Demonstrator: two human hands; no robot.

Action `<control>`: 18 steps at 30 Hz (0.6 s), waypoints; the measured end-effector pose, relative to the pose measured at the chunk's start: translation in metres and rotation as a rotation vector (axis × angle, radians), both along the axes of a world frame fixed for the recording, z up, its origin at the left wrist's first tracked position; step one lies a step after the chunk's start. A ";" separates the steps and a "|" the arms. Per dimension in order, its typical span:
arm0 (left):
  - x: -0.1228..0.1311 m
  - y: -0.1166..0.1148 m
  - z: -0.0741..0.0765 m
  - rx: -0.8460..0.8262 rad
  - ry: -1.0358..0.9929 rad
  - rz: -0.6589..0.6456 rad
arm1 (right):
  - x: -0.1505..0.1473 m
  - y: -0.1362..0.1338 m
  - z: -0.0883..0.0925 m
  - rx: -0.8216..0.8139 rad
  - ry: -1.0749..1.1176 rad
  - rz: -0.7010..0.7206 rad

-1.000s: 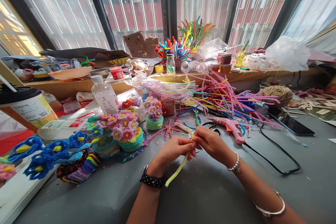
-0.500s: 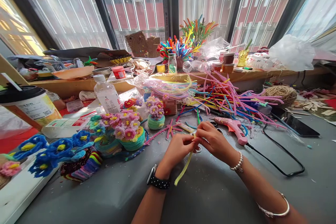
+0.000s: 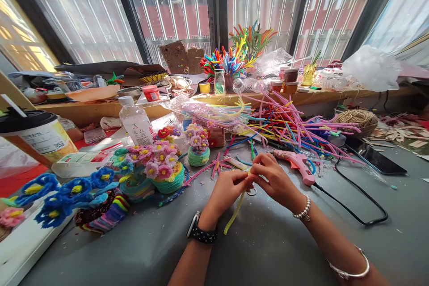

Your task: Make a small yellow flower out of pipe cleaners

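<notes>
Over the middle of the grey table, my left hand [image 3: 229, 190] pinches a pale yellow pipe cleaner [image 3: 234, 215], whose loose tail hangs down towards me. My right hand [image 3: 273, 178] meets it fingertip to fingertip, closed on the upper end of the same pipe cleaner. The fingers mostly hide that upper end. Partly covered behind my hands lies a pair of scissors [image 3: 252, 191], with one handle loop showing. A pink hot glue gun [image 3: 298, 165] rests on its side to the right of my right hand.
Pipe-cleaner flower pots [image 3: 169, 181] and blue flowers [image 3: 77, 187] stand at left, near a plastic bottle [image 3: 136, 120] and a drink cup [image 3: 36, 136]. Loose pipe cleaners [image 3: 291, 118] pile up behind my hands. At right are a black cord [image 3: 355, 216], a phone [image 3: 375, 156] and twine [image 3: 357, 121].
Both hands stay almost in place, fingertips together on the pipe cleaner. Its hanging tail has shifted very slightly, and less of the scissors shows.
</notes>
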State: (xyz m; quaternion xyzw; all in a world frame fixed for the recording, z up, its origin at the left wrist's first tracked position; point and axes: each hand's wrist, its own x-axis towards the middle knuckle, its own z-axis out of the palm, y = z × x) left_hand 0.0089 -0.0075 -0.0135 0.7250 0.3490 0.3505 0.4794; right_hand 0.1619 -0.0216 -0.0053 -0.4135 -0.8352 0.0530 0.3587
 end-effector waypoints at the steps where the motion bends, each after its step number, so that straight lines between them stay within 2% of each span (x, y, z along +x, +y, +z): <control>1: 0.000 0.000 0.002 -0.027 -0.047 0.006 | 0.000 -0.001 0.001 0.007 0.060 -0.012; 5: -0.002 -0.003 0.008 -0.197 -0.265 0.007 | 0.000 -0.003 0.005 -0.031 0.328 0.038; 8: -0.004 -0.005 0.012 -0.256 -0.350 -0.031 | 0.000 -0.005 0.008 -0.080 0.411 0.104; 14: -0.004 -0.007 0.012 -0.201 -0.305 -0.117 | 0.000 -0.008 0.011 -0.123 0.430 0.183; 18: -0.002 -0.007 0.011 -0.064 -0.224 -0.066 | -0.001 -0.008 0.011 -0.140 0.448 0.171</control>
